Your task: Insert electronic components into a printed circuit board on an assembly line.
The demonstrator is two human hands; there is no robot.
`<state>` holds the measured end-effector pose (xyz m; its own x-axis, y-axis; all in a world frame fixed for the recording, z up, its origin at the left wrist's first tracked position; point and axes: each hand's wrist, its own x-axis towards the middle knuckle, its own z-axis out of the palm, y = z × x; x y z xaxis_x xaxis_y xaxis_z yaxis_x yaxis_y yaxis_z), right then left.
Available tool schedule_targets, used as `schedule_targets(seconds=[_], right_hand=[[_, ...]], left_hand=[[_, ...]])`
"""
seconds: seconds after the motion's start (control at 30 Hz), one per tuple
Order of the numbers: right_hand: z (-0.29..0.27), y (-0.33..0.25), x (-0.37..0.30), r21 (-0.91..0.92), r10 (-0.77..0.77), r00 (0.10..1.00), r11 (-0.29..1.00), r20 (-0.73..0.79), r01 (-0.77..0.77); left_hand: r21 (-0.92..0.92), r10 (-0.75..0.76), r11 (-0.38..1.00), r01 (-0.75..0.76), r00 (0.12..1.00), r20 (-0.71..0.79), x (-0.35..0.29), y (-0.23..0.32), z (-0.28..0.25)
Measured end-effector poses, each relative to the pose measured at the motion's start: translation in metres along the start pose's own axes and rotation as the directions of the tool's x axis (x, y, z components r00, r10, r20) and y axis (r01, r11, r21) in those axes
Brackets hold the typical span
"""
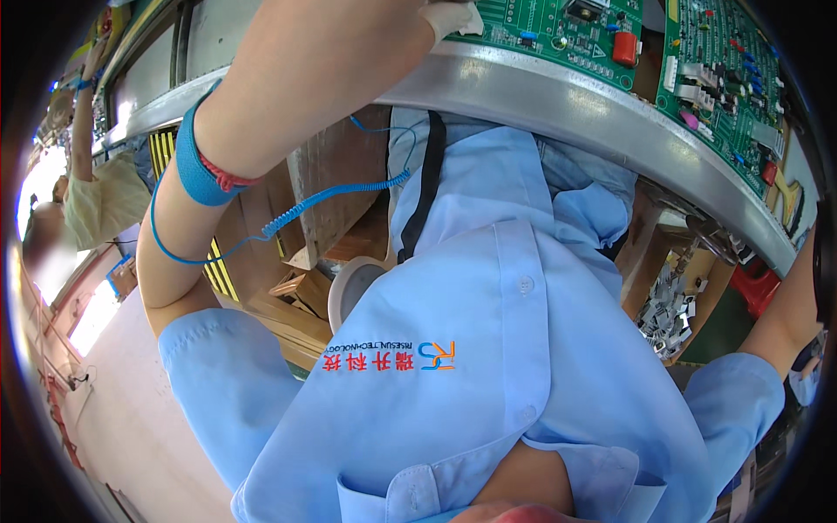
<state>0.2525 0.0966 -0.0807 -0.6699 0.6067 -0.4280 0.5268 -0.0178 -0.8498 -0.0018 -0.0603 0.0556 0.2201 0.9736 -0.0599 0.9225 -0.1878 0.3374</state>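
Observation:
My left arm reaches up across the upper left to the workbench. Only a small part of my left hand point(450, 17) shows at the top edge, in a white covering, beside a green circuit board point(532, 26). Its fingers are mostly cut off, so their hold is not visible. That board carries a red block component and small blue parts. A second green circuit board point(728, 83), dense with components and white connectors, lies to its right. A blue wrist strap point(199, 157) with a coiled cord circles my left wrist. My right forearm point(789, 305) runs up the right side; its hand is out of the picture.
A metal bench edge point(558, 87) curves across in front of me. The coiled blue cord point(336, 193) hangs below it. Below right stands a carton point(671, 301) of small metallic pieces, near a red object point(753, 292). Another person point(105, 196) is at the far left.

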Motion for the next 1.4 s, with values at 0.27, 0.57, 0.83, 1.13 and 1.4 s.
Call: schedule_targets(seconds=[0.27, 0.57, 0.83, 1.13, 1.4], right_hand=[[0.002, -0.016, -0.037, 0.096, -0.014, 1.000, 0.995, -0.004, 0.014], [-0.003, -0.039, -0.075, 0.201, -0.042, 0.998, 0.978, -0.036, 0.048], [-0.005, -0.048, -0.105, 0.298, -0.056, 0.996, 0.952, -0.068, 0.074], [0.016, -0.105, -0.108, 0.441, 0.068, 0.975, 0.897, -0.212, 0.033], [0.079, -0.143, -0.048, -0.455, -0.500, 0.858, 0.796, -0.121, 0.400]], left_hand=[[0.059, 0.061, 0.996, -0.060, 0.998, -0.015, -0.004, -0.005, 0.012], [0.095, 0.092, 0.992, -0.087, 0.994, -0.055, -0.009, -0.010, 0.017], [0.178, 0.318, 0.938, -0.299, 0.944, -0.090, -0.007, -0.011, 0.015], [-0.224, 0.031, 0.973, -0.055, 0.994, -0.108, -0.003, -0.012, -0.016], [-0.329, -0.145, 0.943, 0.050, 0.951, -0.272, -0.039, -0.041, -0.027]])
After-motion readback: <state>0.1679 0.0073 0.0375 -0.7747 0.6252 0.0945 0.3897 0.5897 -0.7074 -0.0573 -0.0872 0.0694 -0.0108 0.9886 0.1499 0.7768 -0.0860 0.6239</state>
